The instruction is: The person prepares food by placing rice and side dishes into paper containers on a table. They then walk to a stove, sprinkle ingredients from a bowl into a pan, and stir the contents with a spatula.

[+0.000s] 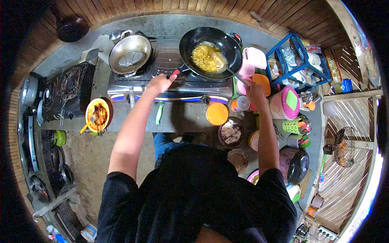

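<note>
Gas stove [184,94]: beyond both hands, supporting black wok [188,42]. Left hand [159,84], just nearer, appears closed around red handle [175,74], likely steadying wok. Right hand [254,91] closed on spatula [234,73], tip inside wok; shaft probably spares fingers heat. Yellow noodle-like strands [205,58]: in liquid, beyond and between both grips.

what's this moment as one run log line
left grip: on red handle | right grip: holding utensil reaching into wok | wok: on stove, yellow strands inside | metal pan: on stove
</note>
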`<action>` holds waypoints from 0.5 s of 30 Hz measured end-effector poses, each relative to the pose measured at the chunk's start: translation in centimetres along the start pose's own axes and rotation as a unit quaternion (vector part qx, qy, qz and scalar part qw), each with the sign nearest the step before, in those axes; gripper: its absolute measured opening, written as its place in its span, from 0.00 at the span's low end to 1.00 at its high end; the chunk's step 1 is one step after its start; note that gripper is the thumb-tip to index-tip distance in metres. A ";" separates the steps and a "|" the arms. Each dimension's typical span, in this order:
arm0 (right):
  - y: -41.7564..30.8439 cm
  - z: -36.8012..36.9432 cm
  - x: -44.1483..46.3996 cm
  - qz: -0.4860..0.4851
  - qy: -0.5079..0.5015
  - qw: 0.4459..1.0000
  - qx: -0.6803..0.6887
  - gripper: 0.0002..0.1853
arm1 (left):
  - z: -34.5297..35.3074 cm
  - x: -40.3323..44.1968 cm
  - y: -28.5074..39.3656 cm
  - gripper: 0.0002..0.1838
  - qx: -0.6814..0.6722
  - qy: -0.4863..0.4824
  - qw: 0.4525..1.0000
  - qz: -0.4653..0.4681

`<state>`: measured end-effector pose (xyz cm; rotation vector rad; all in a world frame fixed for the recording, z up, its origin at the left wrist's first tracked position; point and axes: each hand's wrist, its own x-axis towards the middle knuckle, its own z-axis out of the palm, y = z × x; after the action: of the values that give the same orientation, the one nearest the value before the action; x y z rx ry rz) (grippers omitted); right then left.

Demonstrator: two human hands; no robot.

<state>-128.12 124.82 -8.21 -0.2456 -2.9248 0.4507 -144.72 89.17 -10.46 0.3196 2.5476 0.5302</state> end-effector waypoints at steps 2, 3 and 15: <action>0.1 0.5 0.0 0.012 -0.031 0.998 0.049 0.13 | -0.2 -0.2 0.2 0.39 0.003 -0.005 1.000 0.002; -0.1 0.6 0.1 0.022 -0.062 0.993 0.098 0.13 | -0.3 -0.2 0.2 0.39 0.005 -0.010 1.000 0.003; -1.1 -0.9 0.8 0.026 0.077 0.995 -0.063 0.16 | 0.5 0.9 -0.6 0.41 0.005 -0.012 1.000 0.005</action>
<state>-128.86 124.22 -6.89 -0.3571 -2.8035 0.2416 -145.26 89.06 -11.51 0.3401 2.5270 0.5135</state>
